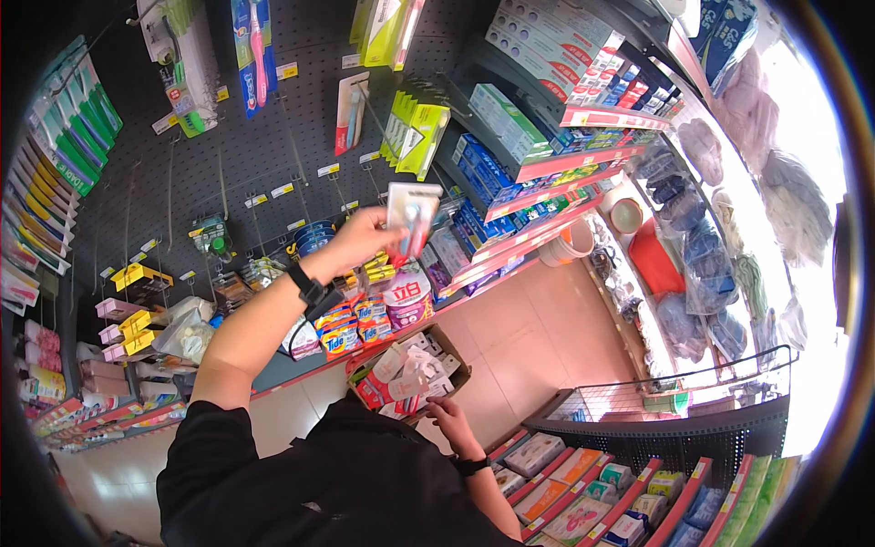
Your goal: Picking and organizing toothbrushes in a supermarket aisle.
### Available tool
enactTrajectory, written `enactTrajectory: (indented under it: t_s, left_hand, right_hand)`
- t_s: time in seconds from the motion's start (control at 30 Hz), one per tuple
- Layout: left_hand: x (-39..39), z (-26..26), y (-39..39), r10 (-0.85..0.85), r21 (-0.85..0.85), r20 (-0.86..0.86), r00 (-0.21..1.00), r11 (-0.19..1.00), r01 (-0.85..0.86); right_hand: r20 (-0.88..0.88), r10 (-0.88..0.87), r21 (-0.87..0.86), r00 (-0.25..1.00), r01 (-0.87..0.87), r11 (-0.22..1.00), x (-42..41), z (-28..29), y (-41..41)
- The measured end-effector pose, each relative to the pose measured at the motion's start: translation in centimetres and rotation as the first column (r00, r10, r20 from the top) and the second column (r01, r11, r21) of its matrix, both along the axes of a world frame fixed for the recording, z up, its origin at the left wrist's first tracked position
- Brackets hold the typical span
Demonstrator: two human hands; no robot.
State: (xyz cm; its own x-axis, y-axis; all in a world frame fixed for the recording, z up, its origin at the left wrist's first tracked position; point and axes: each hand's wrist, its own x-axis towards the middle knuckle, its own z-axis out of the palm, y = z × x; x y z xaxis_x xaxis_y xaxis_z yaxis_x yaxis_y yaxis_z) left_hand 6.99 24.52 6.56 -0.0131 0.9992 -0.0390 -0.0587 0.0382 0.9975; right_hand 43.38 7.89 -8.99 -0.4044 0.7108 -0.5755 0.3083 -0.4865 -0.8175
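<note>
My left hand [362,241] is raised in front of a perforated back panel [253,157] and grips a blister pack [413,205] by its left edge. The pack is blurred, with a pale card and some red at its lower end. Below it, an open cardboard box [459,347] holds several white and red packages [403,379]. My right hand [451,422] is at the box's near right side with its fingers bent. Whether those fingers hold anything is unclear.
Toothbrush packs [413,140] hang on hooks above. Shelves of toothpaste cartons [489,171] project on the right. Detergent bags [355,325] line the lower shelf. A wire-edged rack [670,400] and shelves of boxed goods [571,492] stand at lower right, beside the tiled floor [526,328].
</note>
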Motion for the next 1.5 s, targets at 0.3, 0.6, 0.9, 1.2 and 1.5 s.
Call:
enactTrajectory:
  t_s: [0.3, 0.6, 0.9, 1.2, 1.5]
  left_hand:
    - [11.4, -7.1, -11.3, -0.314, -0.114, 0.158, 0.936, 0.936, 0.333]
    - [15.7, -9.9, -16.9, -0.311, -0.392, 0.091, 0.946, 0.862, 0.321]
    - [16.6, -12.3, -19.8, -0.365, -0.47, 0.165, 0.916, 0.787, 0.399]
    - [16.3, -13.3, -19.9, -0.336, -0.592, 0.083, 0.938, 0.741, 0.318]
    - [16.9, -14.0, -21.0, -0.252, -0.592, 0.065, 0.965, 0.77, 0.241]
  right_hand:
    - [-0.294, -0.097, 0.149, 0.951, 0.146, 0.978, -0.9, 3.9, 1.1]
    - [-0.37, -0.069, 0.056, 0.926, 0.097, 0.994, 0.1, 3.9, 0.5]
    - [-0.266, -0.172, -0.169, 0.949, 0.13, 0.977, 1.1, 1.8, 0.8]
    - [-0.097, -0.085, -0.267, 0.992, 0.056, 0.962, 1.3, 0.8, 0.4]
    - [-0.06, -0.117, -0.23, 0.991, 0.101, 0.968, 0.7, 0.5, 0.0]
